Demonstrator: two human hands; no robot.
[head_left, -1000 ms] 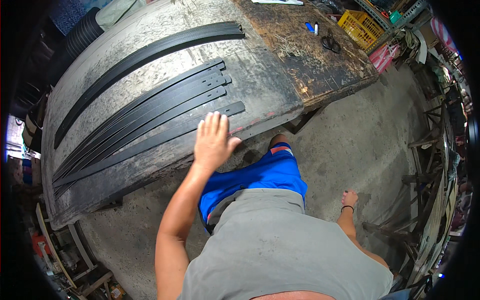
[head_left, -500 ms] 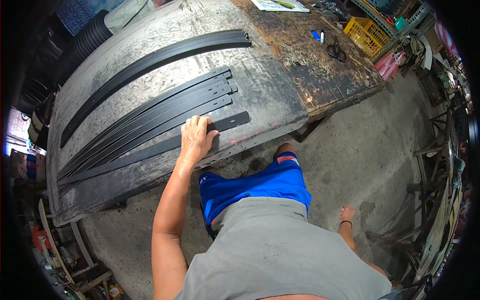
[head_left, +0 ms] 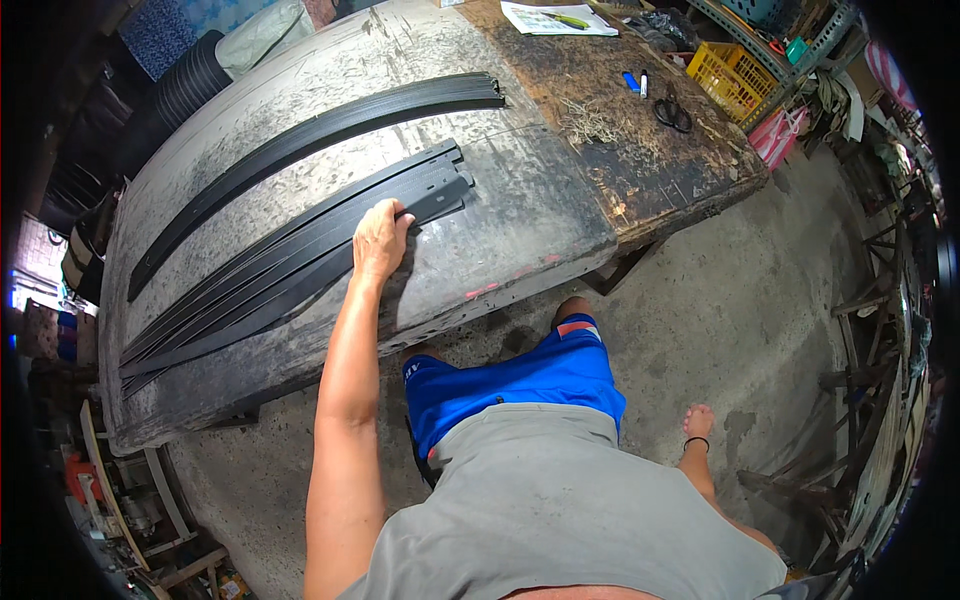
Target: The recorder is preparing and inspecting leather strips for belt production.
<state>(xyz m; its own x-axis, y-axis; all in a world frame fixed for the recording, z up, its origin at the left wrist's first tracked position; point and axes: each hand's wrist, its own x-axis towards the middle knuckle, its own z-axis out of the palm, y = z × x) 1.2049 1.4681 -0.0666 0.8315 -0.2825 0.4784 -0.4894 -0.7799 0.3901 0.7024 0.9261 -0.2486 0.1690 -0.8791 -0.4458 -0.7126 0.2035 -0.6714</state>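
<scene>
Strip (head_left: 438,203) long, narrow, black; left hand (head_left: 377,243) curled round it; right hand (head_left: 698,422) low, grip unclear.

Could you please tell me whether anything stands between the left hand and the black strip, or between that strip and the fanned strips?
Nothing visible does: the left hand grips the black strip directly, and the strip's right end overlaps the fanned strips with no object seen between; whether they touch is unclear.

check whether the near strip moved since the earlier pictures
Yes. The near strip, in the left hand, has swung its right end away from the near edge of the table, over the other strips.
</scene>
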